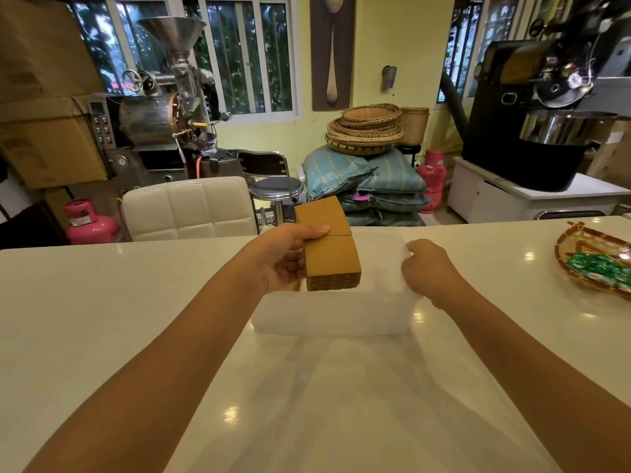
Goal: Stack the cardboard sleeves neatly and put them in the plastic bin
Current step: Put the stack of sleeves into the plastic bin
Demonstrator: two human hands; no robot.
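A: Where's the stack of cardboard sleeves [329, 247]?

B: Gripped in the left hand [285, 256], thumb on top, hovering over the plastic bin [331, 312].

A: And the right hand [432, 273]?

B: Closed on the bin's rim, steadying it.

A: Best way down?

B: I'd keep the edges flush and lower flat. The table [102, 302] beside each hand lies bare; a snack basket [596, 264] sits well right.

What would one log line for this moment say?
left hand: holding sleeve stack over plastic bin | right hand: on bin's right rim
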